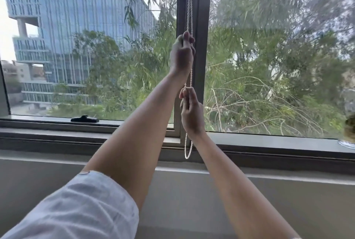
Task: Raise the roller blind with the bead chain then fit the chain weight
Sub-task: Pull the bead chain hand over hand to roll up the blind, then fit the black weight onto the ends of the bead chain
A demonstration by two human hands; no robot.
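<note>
A white bead chain (189, 8) hangs as a loop in front of the dark central window post (200, 27). My left hand (181, 54) is raised and closed around the chain at about mid-height of the pane. My right hand (191, 111) is lower and pinches the chain between thumb and fingers. Below my right hand the bottom of the loop (187, 152) hangs free near the sill. The roller blind itself is out of view above the frame. No chain weight is visible.
A grey window sill (76, 133) runs across below the glass, with a black window handle (84, 119) on the left frame. A blurred object (349, 131) sits on the sill at the far right. Trees and an office building lie outside.
</note>
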